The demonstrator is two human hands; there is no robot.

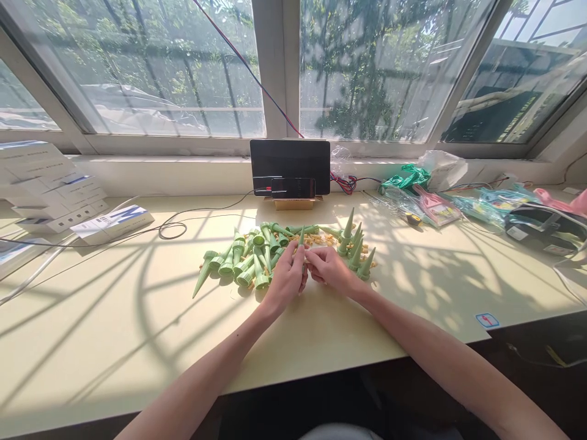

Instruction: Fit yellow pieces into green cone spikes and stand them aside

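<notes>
My left hand (290,269) is closed around a green plastic watering spike (301,236), its pointed tip rising above the fingers. Right beside it, my right hand (328,265) is pinched at the spike's side; whatever its fingertips hold is too small and hidden to make out. To the left lies a heap of similar green spikes (247,256), tips and round open ends in all directions. Several more spikes (355,247) stand upright on their wide ends at the right. Small tan pieces (321,237) are scattered behind my hands and among the spikes.
A tablet (290,160) with a phone (293,188) in front leans on a cardboard stand (293,204) under the window. White boxes (50,183) are stacked at left, with cables (172,229) nearby. Plastic-wrapped items (435,205) and a black device (543,229) lie at right.
</notes>
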